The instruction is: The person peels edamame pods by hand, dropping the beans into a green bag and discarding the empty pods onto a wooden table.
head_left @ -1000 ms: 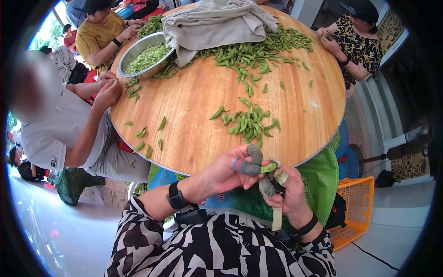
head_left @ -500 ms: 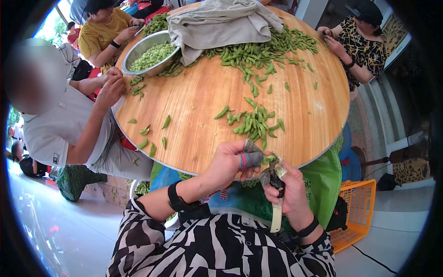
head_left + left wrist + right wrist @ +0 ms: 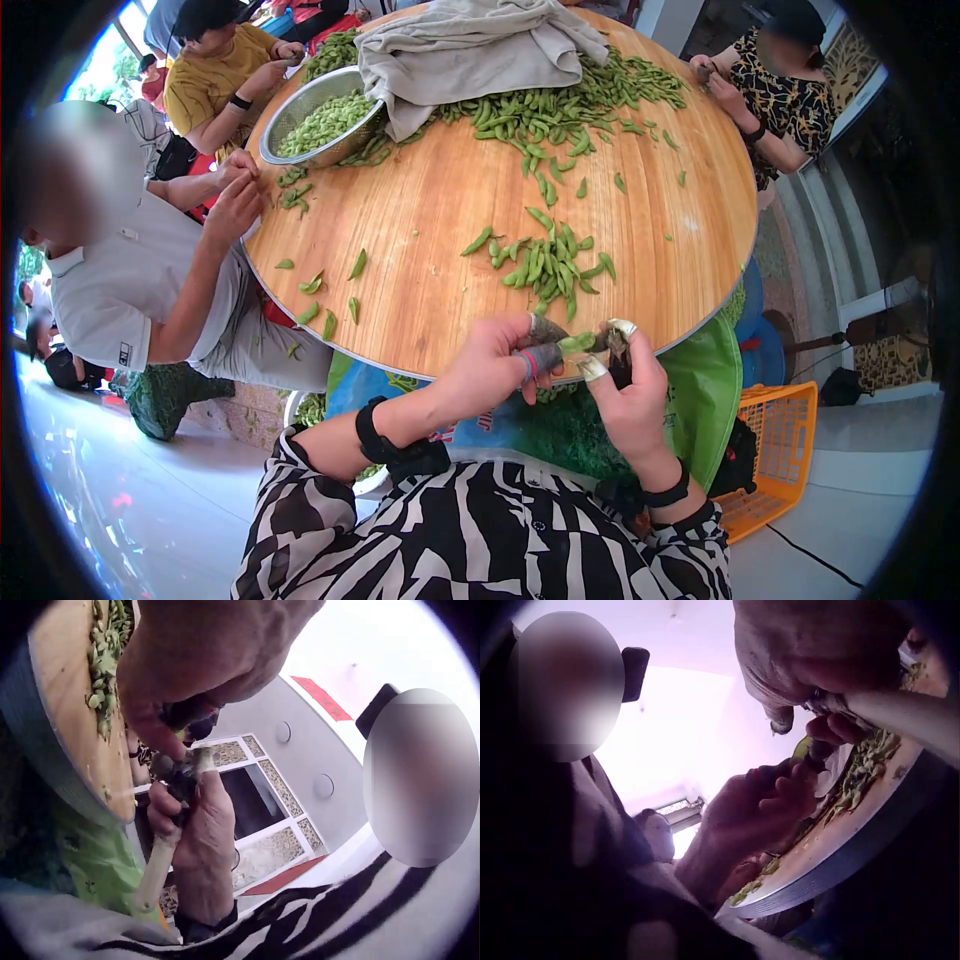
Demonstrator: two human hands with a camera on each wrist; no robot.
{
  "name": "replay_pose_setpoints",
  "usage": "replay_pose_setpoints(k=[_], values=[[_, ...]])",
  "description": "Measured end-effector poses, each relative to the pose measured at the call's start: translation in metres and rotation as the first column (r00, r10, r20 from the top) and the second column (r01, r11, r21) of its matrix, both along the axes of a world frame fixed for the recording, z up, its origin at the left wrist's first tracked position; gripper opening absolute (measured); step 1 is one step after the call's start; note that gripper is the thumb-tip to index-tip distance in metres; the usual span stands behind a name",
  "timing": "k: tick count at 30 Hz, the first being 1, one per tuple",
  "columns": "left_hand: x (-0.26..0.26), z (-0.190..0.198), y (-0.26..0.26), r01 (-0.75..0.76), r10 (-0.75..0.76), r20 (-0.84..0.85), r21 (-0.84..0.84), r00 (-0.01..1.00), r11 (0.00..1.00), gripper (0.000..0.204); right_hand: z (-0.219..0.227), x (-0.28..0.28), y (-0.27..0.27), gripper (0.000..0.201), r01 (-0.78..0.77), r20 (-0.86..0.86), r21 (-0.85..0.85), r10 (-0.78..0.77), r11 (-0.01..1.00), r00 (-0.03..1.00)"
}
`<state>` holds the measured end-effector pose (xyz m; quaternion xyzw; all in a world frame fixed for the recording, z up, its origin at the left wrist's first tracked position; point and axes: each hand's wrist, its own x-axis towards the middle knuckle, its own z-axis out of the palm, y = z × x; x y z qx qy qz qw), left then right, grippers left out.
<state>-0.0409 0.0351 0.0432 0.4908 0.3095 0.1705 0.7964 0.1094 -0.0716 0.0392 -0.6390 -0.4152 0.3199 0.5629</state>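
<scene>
My left hand (image 3: 485, 365), with grey covers on its thumb and finger, pinches a green soybean pod (image 3: 577, 343) just off the table's near edge. Right beside it, my right hand (image 3: 635, 395) has pale, dark-stained covers on its fingertips. In the left wrist view the right hand's curled fingers grip a tool with a cream flat handle (image 3: 156, 877); its other end is hidden among the fingers. The same handle (image 3: 907, 720) shows in the right wrist view, with the pod (image 3: 802, 750) below the right thumb. Beyond the hands lies a small pile of pods (image 3: 550, 268).
On the round wooden table (image 3: 400, 260) stand a metal colander (image 3: 282, 118) of shelled beans and a large pod heap (image 3: 510, 125) partly under a grey cloth (image 3: 480, 65). Other people sit around. A green bag (image 3: 705, 380) hangs below the edge, near an orange crate (image 3: 780, 450).
My right hand has turned and drawn slightly away from the pod, and the cream handle has gone out of sight in the head view. The left hand keeps its pinch on the pod.
</scene>
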Motion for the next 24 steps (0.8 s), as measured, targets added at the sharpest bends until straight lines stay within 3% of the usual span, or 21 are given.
replay_pose_setpoints(k=[2,3,5,9,15,17,24], values=[[0.000,-0.001,-0.006,0.036,-0.034,-0.013,0.152,0.999,0.988,0.017,0.004,0.003,0.004,0.032,-0.033,0.386,0.052,0.011,0.998,0.922],[-0.001,0.002,-0.007,0.038,-0.037,-0.014,0.151,0.999,0.988,0.017,0.000,0.005,0.006,0.034,-0.057,0.479,0.088,0.008,0.995,0.878],[-0.003,0.011,-0.009,0.163,-0.131,-0.158,0.207,0.979,0.965,0.020,0.005,0.003,0.005,0.032,-0.072,0.469,0.044,0.043,0.996,0.882],[-0.003,-0.013,-0.020,0.102,-0.080,-0.087,0.297,0.993,0.950,0.021,0.010,0.003,0.004,0.028,-0.144,0.462,-0.075,0.163,0.987,0.872],[-0.001,-0.012,-0.027,0.025,-0.018,-0.048,0.154,0.999,0.988,0.011,0.005,0.008,-0.002,0.024,-0.185,0.441,-0.120,0.220,0.975,0.870],[-0.003,-0.014,-0.028,0.102,-0.080,-0.087,0.283,0.993,0.954,0.010,0.001,0.005,-0.005,0.024,-0.176,0.444,-0.113,0.208,0.978,0.871],[-0.003,-0.022,-0.035,0.204,-0.137,-0.197,0.373,0.971,0.905,0.009,-0.015,0.007,-0.015,0.023,-0.158,0.447,-0.145,0.208,0.977,0.870]])
